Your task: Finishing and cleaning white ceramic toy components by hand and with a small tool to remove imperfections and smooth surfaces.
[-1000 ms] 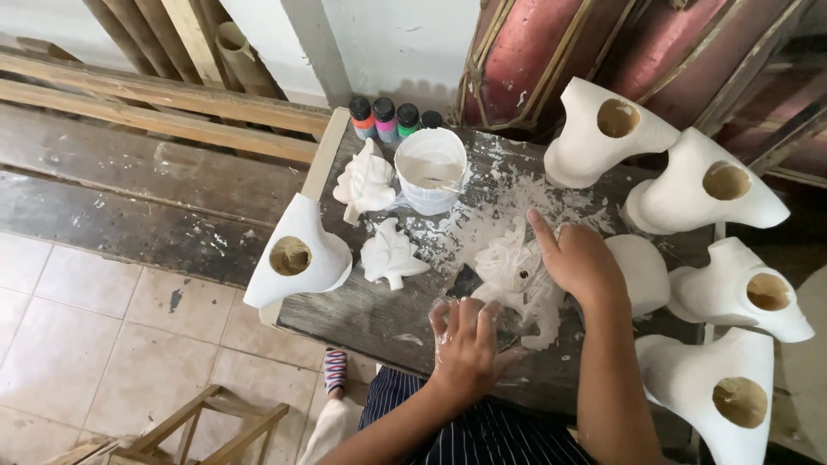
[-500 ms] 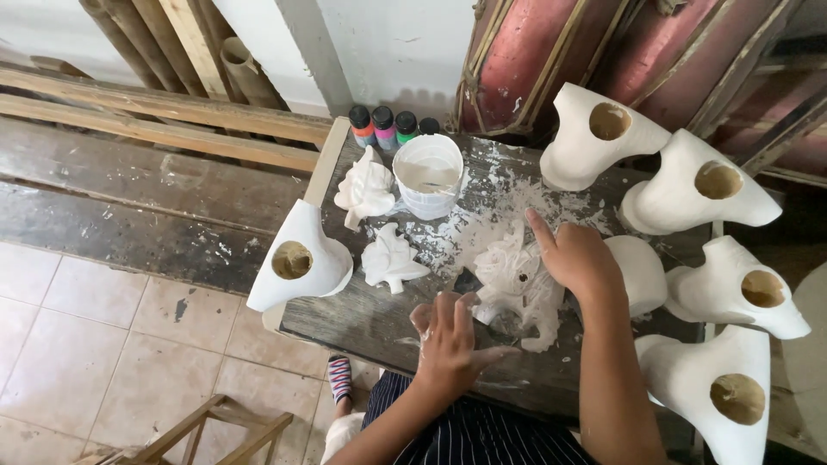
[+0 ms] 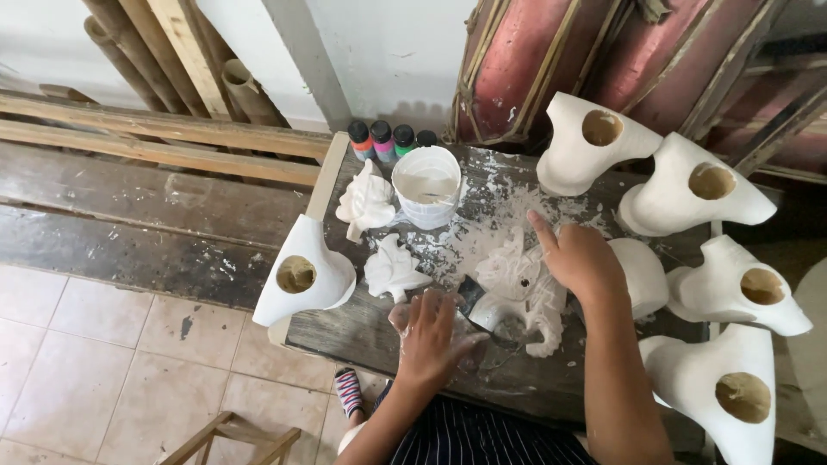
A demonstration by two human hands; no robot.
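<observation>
Resting open on a plaster-spattered wooden table, both hands, left hand perhaps touching plastic.

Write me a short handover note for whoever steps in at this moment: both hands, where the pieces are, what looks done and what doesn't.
Left hand: flat, fingers spread, on the grey wooden table beside the piece; I can't tell if it holds anything.
Right hand: resting on the white ornate plaster casting at the table's middle, index finger extended.
Two smaller white plaster castings lie left of it, by the white plastic bucket and small paint bottles.
White hollow plaster moulds ring the table.
Done: pieces cast. Left: all castings unpainted.
</observation>
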